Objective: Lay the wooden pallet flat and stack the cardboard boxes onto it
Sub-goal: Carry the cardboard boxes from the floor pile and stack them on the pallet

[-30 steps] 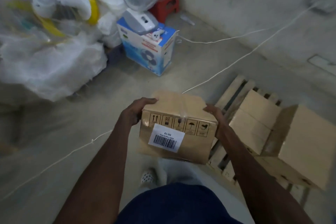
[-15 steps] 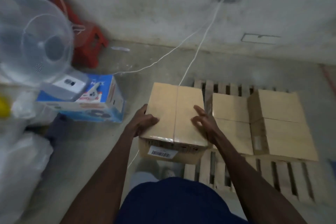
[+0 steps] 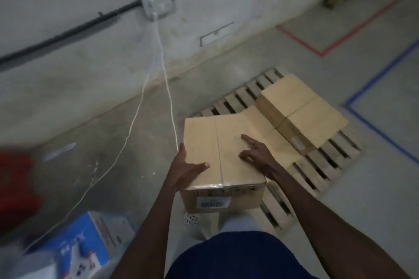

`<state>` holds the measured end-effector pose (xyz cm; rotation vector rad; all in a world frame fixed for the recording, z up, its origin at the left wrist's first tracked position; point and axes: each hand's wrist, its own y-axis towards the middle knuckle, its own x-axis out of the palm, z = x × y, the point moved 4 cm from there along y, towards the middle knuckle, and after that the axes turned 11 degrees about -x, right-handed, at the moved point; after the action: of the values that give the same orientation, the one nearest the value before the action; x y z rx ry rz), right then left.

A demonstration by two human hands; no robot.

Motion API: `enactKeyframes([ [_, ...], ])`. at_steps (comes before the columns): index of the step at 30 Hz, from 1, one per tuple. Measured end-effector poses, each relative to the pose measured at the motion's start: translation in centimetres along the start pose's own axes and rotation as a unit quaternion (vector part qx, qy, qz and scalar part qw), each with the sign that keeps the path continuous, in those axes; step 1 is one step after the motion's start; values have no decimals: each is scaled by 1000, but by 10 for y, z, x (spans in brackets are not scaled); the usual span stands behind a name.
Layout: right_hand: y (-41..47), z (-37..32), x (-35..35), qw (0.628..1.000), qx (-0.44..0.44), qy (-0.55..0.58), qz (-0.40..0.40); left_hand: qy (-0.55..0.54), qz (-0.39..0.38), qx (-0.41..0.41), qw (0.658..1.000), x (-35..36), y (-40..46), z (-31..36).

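At the far left a blurred red object [image 3: 15, 188] sits by the frame edge, and a blue and white printed carton [image 3: 84, 247] lies on the concrete floor [image 3: 90, 147] below it. Bare floor runs from there up to the grey wall [image 3: 68, 70], crossed by two white cords [image 3: 156, 88] that drop from a wall socket [image 3: 157, 2]. In the middle, the left hand [image 3: 184, 171] grips the near left edge of the carried cardboard box [image 3: 217, 152], thumb curled onto the top and fingers hidden down the side. The box is plain tan, sealed with one tape seam along its top, with a white barcode label on the near face; its long axis and seam run away from the person toward the wall. It is held over the pallet's near left corner; whether it rests there I cannot tell. The right hand [image 3: 256, 154] lies on the top with fingers spread, mostly straight. The wooden pallet [image 3: 317, 170] lies flat, slats slanting up to the right, carrying stacked cardboard boxes [image 3: 301, 113] on its far half, near slats bare. Beyond, blue floor tape [image 3: 385, 75] and red floor tape [image 3: 322, 52] mark open floor.
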<state>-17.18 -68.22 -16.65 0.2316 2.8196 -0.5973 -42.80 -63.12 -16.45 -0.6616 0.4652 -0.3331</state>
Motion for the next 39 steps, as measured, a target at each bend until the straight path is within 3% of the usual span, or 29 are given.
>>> enactKeyframes([
  [7, 17, 17, -30, 989, 87, 49, 109, 98, -111, 26, 989, 24, 73, 68],
  [16, 55, 40, -66, 970, 123, 91, 191, 179, -157, 19, 971, 66, 145, 137],
  [23, 88, 47, -66, 947, 165, 130, 245, 267, -224, 39, 937, 84, 200, 178],
  [31, 180, 102, -44, 914, 221, 143, 310, 312, -298, 38, 901, 121, 337, 165],
  [39, 302, 213, -24, 892, 212, 122, 381, 296, -302, 43, 905, 174, 490, 115],
])
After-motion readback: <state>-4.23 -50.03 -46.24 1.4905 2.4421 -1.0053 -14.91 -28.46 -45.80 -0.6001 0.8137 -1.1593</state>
